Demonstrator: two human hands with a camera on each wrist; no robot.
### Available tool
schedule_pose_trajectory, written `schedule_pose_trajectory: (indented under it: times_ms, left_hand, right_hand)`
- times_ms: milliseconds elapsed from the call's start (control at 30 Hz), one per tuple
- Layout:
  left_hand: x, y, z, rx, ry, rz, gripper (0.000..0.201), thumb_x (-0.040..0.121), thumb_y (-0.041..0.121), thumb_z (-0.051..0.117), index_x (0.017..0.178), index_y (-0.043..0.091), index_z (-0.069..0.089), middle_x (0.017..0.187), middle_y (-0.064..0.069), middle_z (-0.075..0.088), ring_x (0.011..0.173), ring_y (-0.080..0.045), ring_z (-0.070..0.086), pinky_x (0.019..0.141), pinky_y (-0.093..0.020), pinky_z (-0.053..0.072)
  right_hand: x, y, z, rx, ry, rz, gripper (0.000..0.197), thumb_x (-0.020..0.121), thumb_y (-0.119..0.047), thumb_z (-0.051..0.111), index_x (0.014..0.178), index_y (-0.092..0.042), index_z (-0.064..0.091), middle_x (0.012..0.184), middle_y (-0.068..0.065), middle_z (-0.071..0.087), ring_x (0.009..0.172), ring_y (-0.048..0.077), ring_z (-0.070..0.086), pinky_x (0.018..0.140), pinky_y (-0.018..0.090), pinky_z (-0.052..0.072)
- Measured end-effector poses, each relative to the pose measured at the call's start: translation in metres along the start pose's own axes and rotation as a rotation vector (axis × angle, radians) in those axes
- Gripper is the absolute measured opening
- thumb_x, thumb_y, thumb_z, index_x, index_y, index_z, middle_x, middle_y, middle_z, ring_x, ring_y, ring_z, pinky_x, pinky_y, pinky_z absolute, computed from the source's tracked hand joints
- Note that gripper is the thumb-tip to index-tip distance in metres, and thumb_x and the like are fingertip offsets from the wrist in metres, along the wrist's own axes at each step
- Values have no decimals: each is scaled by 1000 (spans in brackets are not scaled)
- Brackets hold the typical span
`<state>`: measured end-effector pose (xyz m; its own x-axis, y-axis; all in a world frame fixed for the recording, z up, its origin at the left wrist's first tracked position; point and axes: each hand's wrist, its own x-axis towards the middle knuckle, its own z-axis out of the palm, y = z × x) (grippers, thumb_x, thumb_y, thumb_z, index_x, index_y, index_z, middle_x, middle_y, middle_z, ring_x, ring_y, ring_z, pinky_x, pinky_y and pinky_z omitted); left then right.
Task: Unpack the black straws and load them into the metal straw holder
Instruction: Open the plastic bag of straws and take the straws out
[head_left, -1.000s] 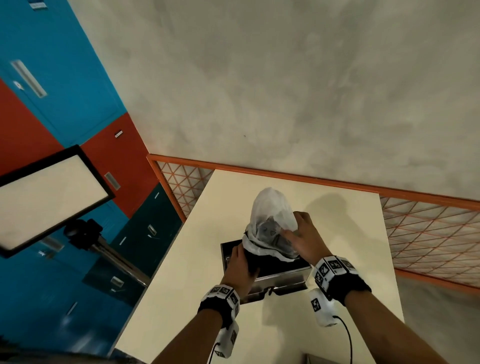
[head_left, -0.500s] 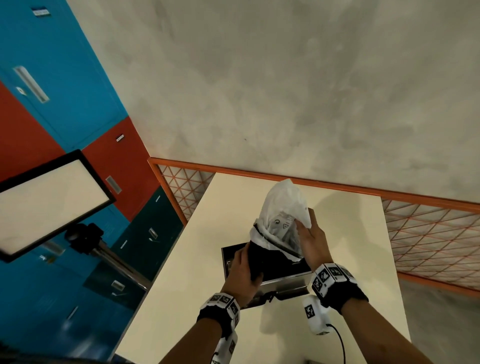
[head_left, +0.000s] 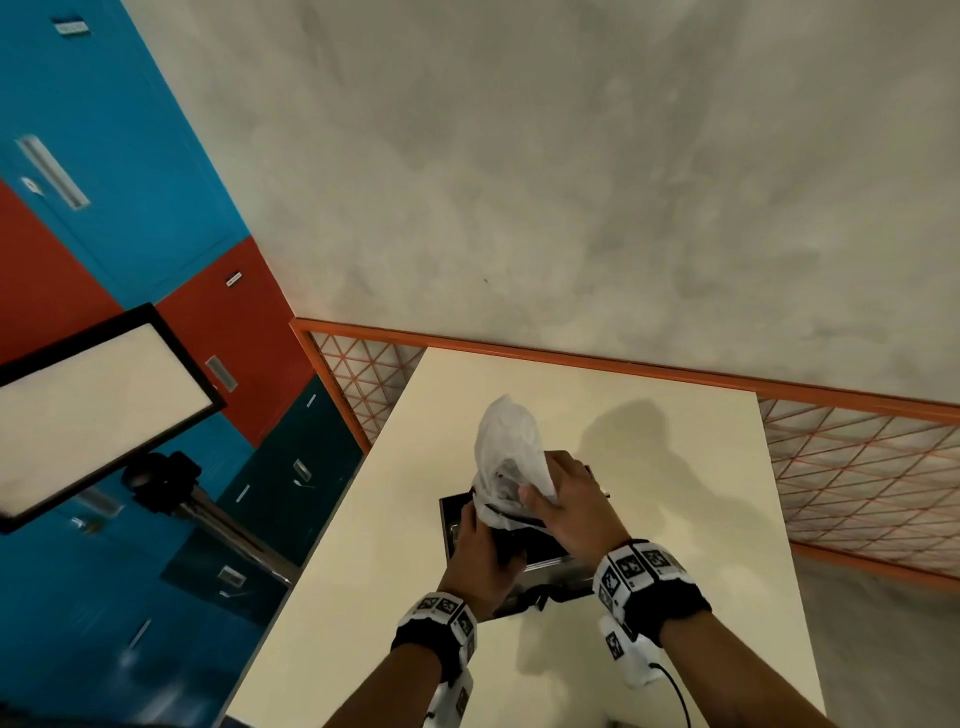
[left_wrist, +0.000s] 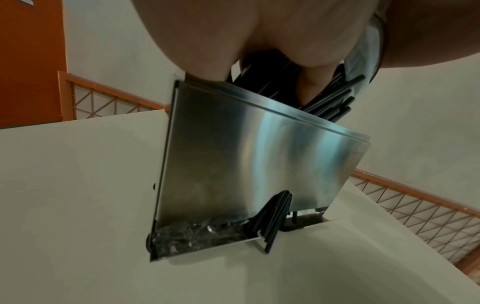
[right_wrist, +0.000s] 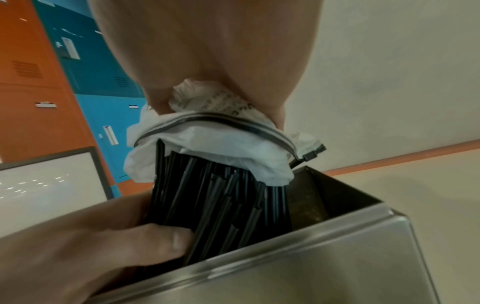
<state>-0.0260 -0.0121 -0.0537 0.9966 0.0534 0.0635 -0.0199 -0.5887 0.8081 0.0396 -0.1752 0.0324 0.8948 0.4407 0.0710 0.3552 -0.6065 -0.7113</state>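
Right, head view: metal straw holder sits on the tabletop, left hand wrapped round the black straws at its open top, right hand pinching the white bag directly above them, so the bag lies straight up the bundle's long axis. Left wrist view: straws lean steeply into the holder, lower ends inside, a few poking out of the front slot at the base. Right wrist view: upper ends of the straws point up into the bag's mouth, left grip clamped on the bundle at the rim; I'd judge the bag must be drawn upward along that axis by the right hand, the nearer one.
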Motion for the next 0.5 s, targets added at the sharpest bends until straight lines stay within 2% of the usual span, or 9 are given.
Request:
schedule_pose_trajectory:
  times_ms: [67, 133, 167, 233, 267, 300, 367, 433, 500]
  left_hand:
    - [2, -1, 0, -78, 16, -31, 82, 80, 26, 67, 153, 27, 28, 149, 4, 40, 135, -9, 45, 108, -27, 43]
    - [3, -3, -1, -71, 11, -60, 79, 81, 19, 75, 149, 20, 36, 145, -2, 49, 132, -16, 51, 106, -33, 47]
    - [3, -5, -2, -43, 9, -50, 76, 82, 19, 75, 148, 21, 37, 144, -2, 49, 132, -17, 51, 108, -34, 46]
    - [2, -6, -2, 3, -1, -7, 71, 86, 24, 69, 149, 27, 38, 145, 3, 44, 133, -14, 47, 109, -30, 42]
    - [2, -7, -2, 35, 1, 11, 67, 88, 26, 68, 148, 26, 38, 142, 3, 44, 131, -16, 47, 108, -27, 41]
    - [1, -7, -2, 70, 4, 20, 62, 91, 28, 66, 147, 23, 40, 139, 1, 45, 128, -18, 48, 106, -26, 40]
    - [-1, -8, -2, 105, 2, 22, 58, 96, 32, 62, 149, 23, 39, 140, 1, 46, 126, -20, 48, 106, -32, 42]
    - [-2, -9, -3, 94, -8, 15, 61, 99, 36, 57, 154, 31, 31, 146, 5, 42, 131, -17, 45, 110, -37, 41]
    - [-2, -7, -3, 93, -10, 9, 63, 100, 36, 55, 155, 38, 26, 148, 6, 40, 133, -16, 43, 111, -35, 38]
  right_hand:
    - [0, -5, 2, -36, -12, -49, 47, 92, -50, 43, 130, -24, 53, 121, 1, 56, 106, 23, 51, 90, 43, 45]
    - [2, -5, 4, -30, -2, -65, 41, 92, -47, 43, 123, -24, 56, 113, 0, 59, 101, 23, 53, 84, 44, 46]
    - [3, -4, 4, -28, 8, -61, 33, 92, -42, 46, 118, -23, 57, 108, 0, 59, 98, 23, 53, 82, 43, 46]
    - [4, -2, 1, -17, 48, -37, 19, 90, -28, 52, 108, -22, 57, 101, 0, 59, 93, 25, 54, 79, 42, 45]
    - [4, -1, -2, 3, 83, -17, 17, 90, -23, 52, 106, -20, 57, 100, 2, 59, 92, 26, 54, 78, 41, 46]
    - [4, 0, -6, 37, 125, 14, 17, 90, -21, 51, 106, -18, 57, 100, 3, 60, 92, 27, 55, 78, 40, 46]
    - [4, 2, -15, 117, 212, 93, 16, 95, -20, 51, 107, -13, 59, 99, 6, 61, 91, 29, 56, 78, 38, 45]
    - [4, 4, -24, 166, 271, 144, 14, 97, -16, 53, 108, -10, 59, 100, 9, 62, 92, 30, 57, 79, 38, 46]
    - [4, 6, -29, 204, 302, 167, 15, 99, -17, 53, 111, -10, 59, 104, 12, 64, 95, 31, 58, 83, 41, 48]
